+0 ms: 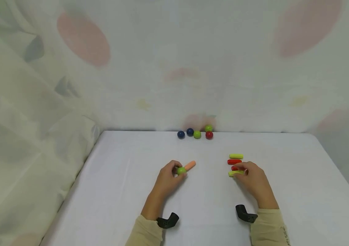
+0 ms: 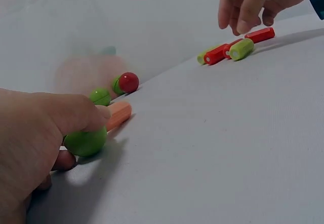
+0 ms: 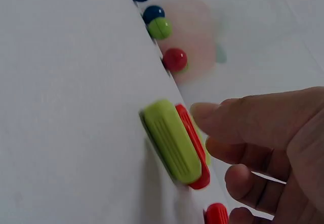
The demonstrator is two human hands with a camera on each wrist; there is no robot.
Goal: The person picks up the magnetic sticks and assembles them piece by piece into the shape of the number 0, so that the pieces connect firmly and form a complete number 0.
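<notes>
Near the middle of the tabletop (image 1: 125, 191), the left hand (image 1: 166, 179) pinches the green ball (image 1: 181, 171) beside the orange stick (image 1: 190, 165), so hold it gently; the right hand (image 1: 252, 179) curls over the green stick (image 1: 235, 173), hold unclear.

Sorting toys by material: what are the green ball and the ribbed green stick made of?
Green ball: smooth and glossy, probably painted wood or plastic; its shine leaves that open. Green stick: matte, with moulded lengthwise ridges, so likely plastic.
</notes>
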